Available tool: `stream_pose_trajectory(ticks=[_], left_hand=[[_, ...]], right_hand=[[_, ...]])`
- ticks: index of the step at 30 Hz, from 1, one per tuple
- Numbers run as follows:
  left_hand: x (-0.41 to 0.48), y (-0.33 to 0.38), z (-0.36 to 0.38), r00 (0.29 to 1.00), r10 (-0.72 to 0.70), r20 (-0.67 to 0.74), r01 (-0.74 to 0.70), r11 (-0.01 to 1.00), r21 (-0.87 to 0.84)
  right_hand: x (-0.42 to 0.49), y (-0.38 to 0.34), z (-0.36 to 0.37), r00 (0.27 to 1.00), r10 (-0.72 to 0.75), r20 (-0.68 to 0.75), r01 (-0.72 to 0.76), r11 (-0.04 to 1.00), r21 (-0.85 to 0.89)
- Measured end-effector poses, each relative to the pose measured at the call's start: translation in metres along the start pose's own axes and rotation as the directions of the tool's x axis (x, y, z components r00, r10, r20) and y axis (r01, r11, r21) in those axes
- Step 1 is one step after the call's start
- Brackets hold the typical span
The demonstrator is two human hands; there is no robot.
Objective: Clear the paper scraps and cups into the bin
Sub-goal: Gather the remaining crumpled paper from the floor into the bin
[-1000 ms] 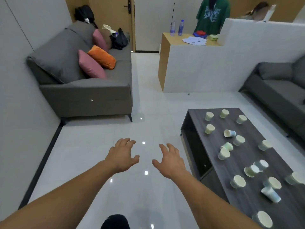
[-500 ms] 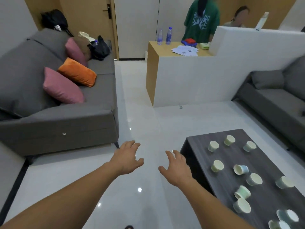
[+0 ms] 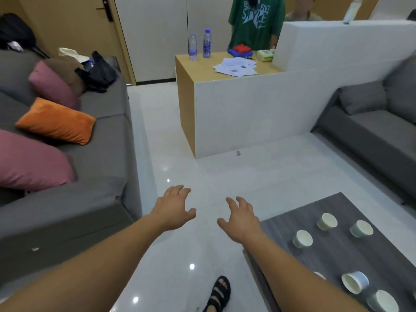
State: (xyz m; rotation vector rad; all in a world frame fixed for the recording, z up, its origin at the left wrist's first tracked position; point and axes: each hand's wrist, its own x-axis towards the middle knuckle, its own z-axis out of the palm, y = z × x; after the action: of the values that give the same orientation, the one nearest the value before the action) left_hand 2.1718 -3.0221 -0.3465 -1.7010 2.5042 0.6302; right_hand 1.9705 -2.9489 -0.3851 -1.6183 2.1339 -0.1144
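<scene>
Forward step completed: the worktop point(image 3: 333, 255) now lies near right. Left hand point(image 3: 173, 208) and right hand point(image 3: 242, 218) are spread, holding nothing. Paper cups point(image 3: 302, 238) on it are probably light and crushable; grip the wall gently.

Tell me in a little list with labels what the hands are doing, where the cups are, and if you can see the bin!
Left hand: open, fingers spread, holding nothing, over the floor
Right hand: open, holding nothing, near the table's corner
Cups: several on the dark table; a blue cup lies on its side
Bin: not in view
Papers: loose sheets on the counter
Left side: grey sofa with an orange cushion
</scene>
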Motion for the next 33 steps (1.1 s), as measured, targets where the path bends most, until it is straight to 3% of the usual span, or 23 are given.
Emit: stream_pose_trajectory(ticks=[6,12,21,28,33], left_hand=[[0.120,0.019,-0.042,1.000,0.011,-0.029,-0.011,1.000,0.002],[0.243,0.030,-0.064,0.997,0.065,0.030,-0.067,0.997,0.040],[0.458,0.052,-0.121,0.972,0.222,0.080,-0.226,0.973,0.038],[0.571,0.075,-0.126,0.947,0.256,0.193,-0.275,0.958,0.077],[0.664,0.114,-0.125,0.952,0.234,0.200,-0.252,0.965,0.073]], right_hand=[[0.118,0.003,-0.064,1.000,-0.004,-0.024,0.004,1.000,-0.015],[0.227,0.015,-0.105,0.999,0.042,-0.017,-0.042,0.999,-0.013],[0.388,0.047,-0.171,0.971,0.219,-0.092,-0.219,0.976,0.009],[0.472,0.082,-0.188,0.953,0.303,-0.012,-0.302,0.952,0.041],[0.555,0.129,-0.215,0.951,0.308,0.014,-0.308,0.950,0.054]])
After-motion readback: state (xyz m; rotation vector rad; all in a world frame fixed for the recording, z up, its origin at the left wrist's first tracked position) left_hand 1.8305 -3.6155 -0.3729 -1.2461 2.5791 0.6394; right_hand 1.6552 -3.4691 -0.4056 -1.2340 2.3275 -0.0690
